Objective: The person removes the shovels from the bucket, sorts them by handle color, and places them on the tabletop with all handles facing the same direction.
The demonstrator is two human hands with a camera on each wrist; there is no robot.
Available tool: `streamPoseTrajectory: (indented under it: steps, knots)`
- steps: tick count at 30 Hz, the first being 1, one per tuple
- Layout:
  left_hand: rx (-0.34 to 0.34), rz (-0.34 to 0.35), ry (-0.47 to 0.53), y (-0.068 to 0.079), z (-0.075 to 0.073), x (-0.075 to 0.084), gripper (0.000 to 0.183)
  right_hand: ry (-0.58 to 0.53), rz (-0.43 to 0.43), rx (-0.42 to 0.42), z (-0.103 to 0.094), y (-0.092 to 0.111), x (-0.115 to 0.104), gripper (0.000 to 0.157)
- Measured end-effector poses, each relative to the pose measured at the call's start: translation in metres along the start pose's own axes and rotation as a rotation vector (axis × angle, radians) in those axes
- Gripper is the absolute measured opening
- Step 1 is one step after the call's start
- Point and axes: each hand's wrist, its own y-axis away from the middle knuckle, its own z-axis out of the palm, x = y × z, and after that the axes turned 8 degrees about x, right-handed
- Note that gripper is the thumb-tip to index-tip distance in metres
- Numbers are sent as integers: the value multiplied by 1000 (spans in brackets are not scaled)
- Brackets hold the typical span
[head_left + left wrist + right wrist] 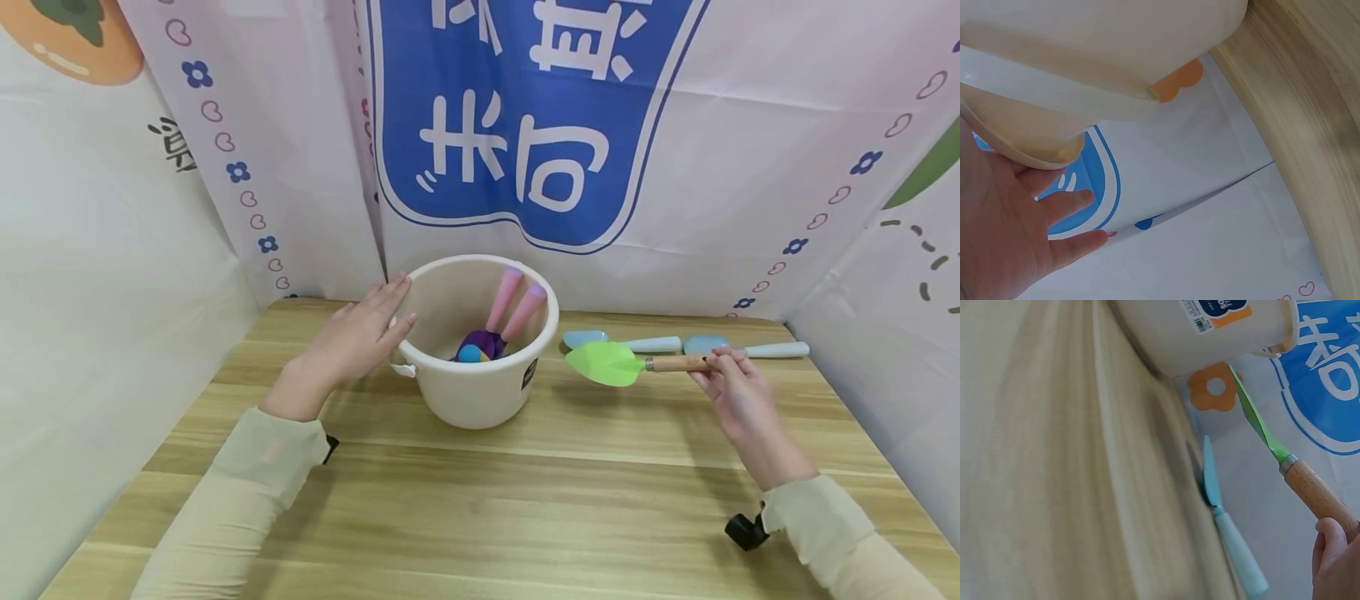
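A cream bucket (472,392) stands upright near the back of the table. My left hand (367,329) rests against its left rim with the fingers straight; the left wrist view shows those fingers (1072,247) spread beside the rim. Inside the bucket lean two pink-handled tools (517,308) with purple heads, beside a blue rounded piece (471,353). My right hand (738,392) grips the wooden handle end of a green garden trowel (606,363), held above the table to the right of the bucket. Its blade points left, toward the bucket.
Two light blue trowels (652,343) lie in a row along the table's back edge, behind the green one. A printed white cloth (720,167) hangs close behind the bucket, with more cloth along both sides. The wooden table (480,517) stretches toward me.
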Motion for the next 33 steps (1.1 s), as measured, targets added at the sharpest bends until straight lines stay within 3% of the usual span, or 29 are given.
streamPoseTrajectory:
  steps: [26,33]
  knots:
    - [3,-2,1,1,1,0,70,158,106,60,-17,-3,38,28]
    - [5,2,1,1,1,0,70,207,133,-2,-21,-8,38,22]
